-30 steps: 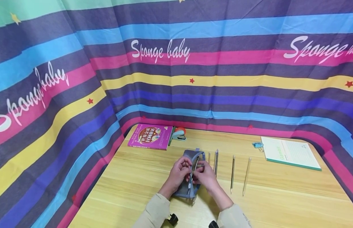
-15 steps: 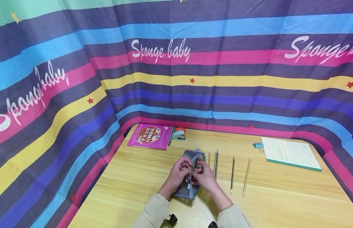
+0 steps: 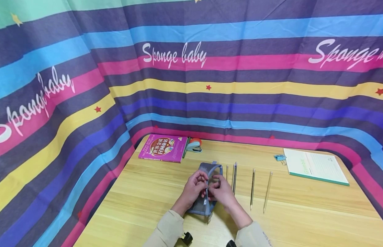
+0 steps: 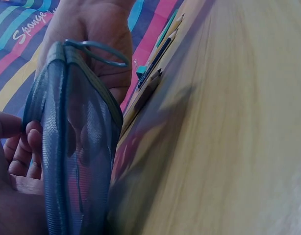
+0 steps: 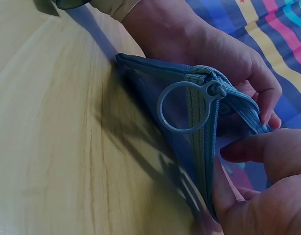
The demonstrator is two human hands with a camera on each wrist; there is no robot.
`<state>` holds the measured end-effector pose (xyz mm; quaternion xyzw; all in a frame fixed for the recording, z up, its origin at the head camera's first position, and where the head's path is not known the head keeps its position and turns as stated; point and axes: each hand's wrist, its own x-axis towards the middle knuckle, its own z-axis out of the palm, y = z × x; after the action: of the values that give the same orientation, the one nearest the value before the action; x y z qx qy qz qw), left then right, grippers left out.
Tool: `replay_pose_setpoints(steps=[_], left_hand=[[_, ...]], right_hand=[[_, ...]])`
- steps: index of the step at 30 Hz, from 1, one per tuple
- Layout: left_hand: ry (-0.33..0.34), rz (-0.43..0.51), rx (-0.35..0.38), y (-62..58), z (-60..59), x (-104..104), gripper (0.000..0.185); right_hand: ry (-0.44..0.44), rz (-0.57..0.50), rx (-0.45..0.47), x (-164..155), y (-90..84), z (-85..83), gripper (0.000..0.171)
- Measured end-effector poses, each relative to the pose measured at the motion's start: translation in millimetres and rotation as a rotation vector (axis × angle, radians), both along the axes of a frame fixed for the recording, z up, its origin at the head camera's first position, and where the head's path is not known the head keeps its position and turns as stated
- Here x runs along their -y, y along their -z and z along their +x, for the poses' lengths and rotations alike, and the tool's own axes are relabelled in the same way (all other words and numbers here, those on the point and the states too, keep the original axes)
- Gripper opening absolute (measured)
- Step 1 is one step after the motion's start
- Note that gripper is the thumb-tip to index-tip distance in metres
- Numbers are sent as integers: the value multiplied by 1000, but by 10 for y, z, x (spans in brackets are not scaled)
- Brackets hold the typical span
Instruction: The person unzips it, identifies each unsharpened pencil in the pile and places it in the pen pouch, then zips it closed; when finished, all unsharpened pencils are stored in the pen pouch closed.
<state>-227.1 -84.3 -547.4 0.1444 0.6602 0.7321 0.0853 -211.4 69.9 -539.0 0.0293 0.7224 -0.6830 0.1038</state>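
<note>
A grey-blue mesh pencil pouch [image 3: 206,171] stands on edge on the wooden table [image 3: 302,212]. My left hand [image 3: 195,185] grips the pouch's left lip and my right hand [image 3: 220,190] grips its right lip, holding the mouth apart. In the left wrist view the pouch [image 4: 72,147] rises beside my left fingers [image 4: 13,161], with its zipper ring [image 4: 99,51] at the top. The right wrist view shows the ring [image 5: 182,106] hanging on the pouch [image 5: 155,83], with my right thumb [image 5: 268,152] at the zip. Several pens [image 3: 252,188] lie side by side just right of the pouch.
A pink book [image 3: 163,148] and a stapler [image 3: 194,145] lie at the table's back left. A green-edged notebook [image 3: 315,165] and a blue binder clip [image 3: 279,157] are at the back right. A striped curtain [image 3: 191,85] walls in the table on three sides.
A dark pen that stuck out of the pouch's mouth between my hands has slid down inside and no longer shows. My hands have stayed in place.
</note>
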Motion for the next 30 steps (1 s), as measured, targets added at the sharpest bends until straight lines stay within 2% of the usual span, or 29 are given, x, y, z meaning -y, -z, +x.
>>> replay_pose_setpoints(steps=[16, 24, 30], left_hand=[[-4, -3, 3, -11, -3, 2, 24], [4, -2, 1, -13, -2, 13, 24], [-2, 0, 6, -18, 3, 23, 24]], right_hand=[[9, -22, -8, -29, -40, 23, 58], [26, -66, -11, -67, -51, 32, 60], [35, -49, -18, -102, -63, 37, 58]])
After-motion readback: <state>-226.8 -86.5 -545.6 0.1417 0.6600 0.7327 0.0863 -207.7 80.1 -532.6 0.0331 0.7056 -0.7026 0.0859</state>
